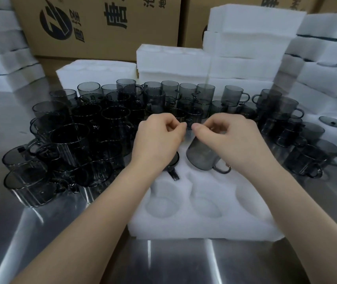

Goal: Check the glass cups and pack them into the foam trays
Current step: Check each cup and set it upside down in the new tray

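Steel table [173,261] up front, foam tray [204,228] on it, and we're mid-check: left hand [159,138] and right hand [231,138] both pinch the top edge of a smoky glass cup [202,154] above the back pockets. Long axis steep, tilted, handle low right. Next, I'd judge: straighten it, lower into a free pocket

Packing workshop: steel bench [40,232], stacked foam trays [245,37], cartons [102,27]

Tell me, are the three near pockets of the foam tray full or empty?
Empty: all three near pockets of the foam tray show only bare white foam.
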The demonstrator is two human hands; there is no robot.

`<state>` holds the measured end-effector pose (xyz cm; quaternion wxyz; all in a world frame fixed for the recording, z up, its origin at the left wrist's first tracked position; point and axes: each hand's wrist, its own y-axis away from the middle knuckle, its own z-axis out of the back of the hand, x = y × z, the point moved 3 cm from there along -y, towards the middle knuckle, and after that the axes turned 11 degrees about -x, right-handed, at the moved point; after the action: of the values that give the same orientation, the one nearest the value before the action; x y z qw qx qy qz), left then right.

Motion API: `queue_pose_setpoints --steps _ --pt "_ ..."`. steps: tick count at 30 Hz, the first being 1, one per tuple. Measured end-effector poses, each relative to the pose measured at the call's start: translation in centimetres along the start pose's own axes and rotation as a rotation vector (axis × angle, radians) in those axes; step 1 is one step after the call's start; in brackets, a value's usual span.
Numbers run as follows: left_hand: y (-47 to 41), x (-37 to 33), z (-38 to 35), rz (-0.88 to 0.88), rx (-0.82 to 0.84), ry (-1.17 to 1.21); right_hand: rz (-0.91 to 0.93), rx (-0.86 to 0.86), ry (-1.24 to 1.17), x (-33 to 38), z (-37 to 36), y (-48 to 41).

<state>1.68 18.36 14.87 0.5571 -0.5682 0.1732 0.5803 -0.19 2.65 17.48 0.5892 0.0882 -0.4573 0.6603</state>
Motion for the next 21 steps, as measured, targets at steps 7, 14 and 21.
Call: queue_pose_setpoints --steps 7,14,21 --pt "0.3 -0.2 0.1 0.039 0.032 -0.059 0.013 0.078 0.008 0.0 -0.2 0.2" --pt "0.1 0.0 0.0 0.023 0.046 -0.082 0.108 -0.012 0.191 0.5 -0.4 0.3" --pt "-0.2 0.2 -0.3 0.008 0.038 -0.058 0.287 0.19 0.425 0.4 -1.6 0.8"
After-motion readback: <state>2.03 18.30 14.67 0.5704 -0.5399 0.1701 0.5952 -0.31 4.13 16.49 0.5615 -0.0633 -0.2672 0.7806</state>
